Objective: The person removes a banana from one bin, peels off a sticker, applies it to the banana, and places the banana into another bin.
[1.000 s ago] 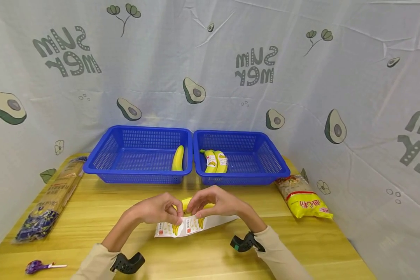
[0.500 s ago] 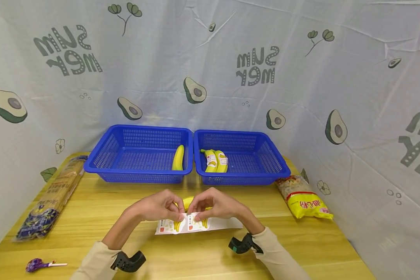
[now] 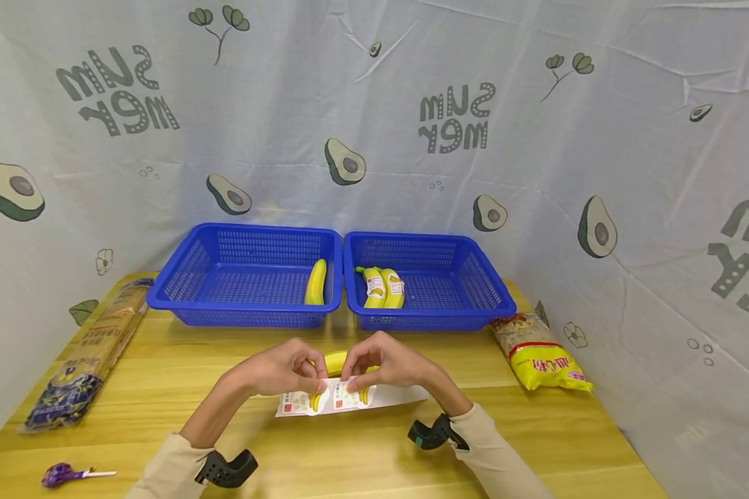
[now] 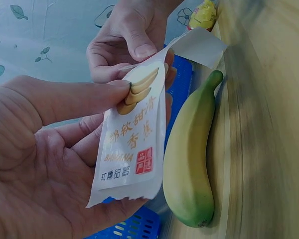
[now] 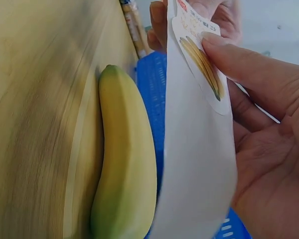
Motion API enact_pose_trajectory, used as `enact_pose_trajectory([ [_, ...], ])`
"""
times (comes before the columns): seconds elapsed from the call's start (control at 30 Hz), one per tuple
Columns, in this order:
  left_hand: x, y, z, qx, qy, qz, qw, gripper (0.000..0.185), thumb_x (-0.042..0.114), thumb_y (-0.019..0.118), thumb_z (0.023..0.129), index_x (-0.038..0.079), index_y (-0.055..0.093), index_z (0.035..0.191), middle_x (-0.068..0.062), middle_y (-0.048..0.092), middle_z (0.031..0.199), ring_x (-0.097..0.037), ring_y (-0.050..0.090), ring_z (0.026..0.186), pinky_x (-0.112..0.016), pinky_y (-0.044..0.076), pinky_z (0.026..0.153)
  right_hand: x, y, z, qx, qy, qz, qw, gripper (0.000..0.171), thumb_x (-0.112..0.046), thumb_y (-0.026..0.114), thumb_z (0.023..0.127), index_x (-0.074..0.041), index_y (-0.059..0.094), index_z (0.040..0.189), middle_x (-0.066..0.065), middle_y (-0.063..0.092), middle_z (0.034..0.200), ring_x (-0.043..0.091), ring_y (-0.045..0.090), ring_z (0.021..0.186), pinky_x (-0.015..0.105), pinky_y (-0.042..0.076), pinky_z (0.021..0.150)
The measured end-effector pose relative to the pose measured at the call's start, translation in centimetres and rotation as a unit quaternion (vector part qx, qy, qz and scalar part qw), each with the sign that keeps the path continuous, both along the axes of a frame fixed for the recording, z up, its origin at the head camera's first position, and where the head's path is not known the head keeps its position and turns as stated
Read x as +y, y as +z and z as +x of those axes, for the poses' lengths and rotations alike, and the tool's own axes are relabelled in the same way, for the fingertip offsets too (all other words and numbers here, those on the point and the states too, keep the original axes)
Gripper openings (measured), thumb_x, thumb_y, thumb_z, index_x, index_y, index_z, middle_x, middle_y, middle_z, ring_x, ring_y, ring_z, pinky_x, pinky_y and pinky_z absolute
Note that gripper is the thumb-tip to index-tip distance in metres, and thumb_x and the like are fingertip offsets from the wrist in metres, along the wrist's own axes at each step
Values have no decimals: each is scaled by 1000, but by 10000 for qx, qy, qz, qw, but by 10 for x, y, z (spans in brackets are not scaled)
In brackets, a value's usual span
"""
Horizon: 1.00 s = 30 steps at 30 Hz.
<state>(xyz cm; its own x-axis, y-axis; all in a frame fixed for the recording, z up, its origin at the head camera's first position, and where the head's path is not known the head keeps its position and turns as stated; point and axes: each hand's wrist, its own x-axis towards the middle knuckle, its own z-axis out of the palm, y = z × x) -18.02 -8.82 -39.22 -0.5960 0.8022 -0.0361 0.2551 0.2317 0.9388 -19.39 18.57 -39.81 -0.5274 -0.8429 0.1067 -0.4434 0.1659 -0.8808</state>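
Observation:
Both hands pinch one white strip of banana stickers (image 3: pixel 387 396) above the table. The left hand (image 3: pixel 289 369) grips it near its left end, thumb on the printed face of one sticker (image 4: pixel 127 134). Close beside it, the right hand (image 3: pixel 383 364) pinches the strip at a second sticker (image 5: pixel 202 59); blank backing paper (image 5: pixel 197 159) trails off to the right. Just behind the strip a loose banana (image 4: pixel 189 154) lies on the table, partly hidden by the hands in the head view.
Two blue baskets stand at the back: the left basket (image 3: pixel 243 306) holds one banana (image 3: pixel 315 283), the right basket (image 3: pixel 437 312) two labelled bananas (image 3: pixel 383 287). A noodle pack (image 3: pixel 90 360) lies left, a lollipop (image 3: pixel 59 475) front left, a yellow bag (image 3: pixel 543 357) right.
The strip has been raised and turned slightly, so its printed face shows flatter to the head view. Both hands keep their pinch and have shifted only a little; the baskets have not moved.

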Motion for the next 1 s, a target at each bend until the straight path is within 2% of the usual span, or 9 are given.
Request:
enact_pose_trajectory([
  [0.23, -1, 2, 1, 132, 104, -15, 9999, 6, -2, 71, 100, -3, 70, 94, -7, 69, 72, -9, 38, 60, -22, 31, 58, 3, 1, -1, -122, -199, 144, 9996, 10, 9, 79, 93, 11, 72, 101, 27, 73, 95, 7, 68, 81, 28, 63, 79],
  [0.4, -3, 3, 0, 215, 146, -30, 9997, 6, -2, 72, 100, -3, 70, 94, -5, 69, 73, -9, 43, 62, -22, 34, 59, 7, -1, -5, 50, -287, 128, 9995, 10, 9, 80, 92, 9, 73, 99, 22, 74, 94, 9, 68, 81, 30, 65, 79],
  [0.6, -4, 4, 1, 242, 249, -86, 9994, 7, -3, 72, 99, -2, 69, 92, -1, 63, 70, -8, 39, 61, -21, 31, 57, 13, -3, -9, 238, -379, 221, 9988, 8, 7, 80, 93, 7, 73, 97, 20, 74, 91, 8, 67, 79, 27, 64, 76],
  [0.77, -4, 3, 1, 168, 372, -154, 9990, 8, -2, 72, 99, -1, 69, 92, -2, 64, 70, -9, 37, 60, -21, 30, 56, 16, -3, -11, 406, -437, 336, 9977, 7, 5, 80, 94, 5, 74, 95, 16, 75, 89, 7, 66, 78, 28, 64, 74],
  [1.0, -5, 0, -1, 183, 489, -216, 9984, 8, -2, 72, 99, -1, 70, 92, 0, 58, 66, -8, 32, 59, -21, 28, 56, 17, -3, -14, 553, -392, 415, 9968, 7, 3, 80, 95, 3, 74, 94, 15, 75, 90, 7, 66, 80, 30, 65, 76],
])
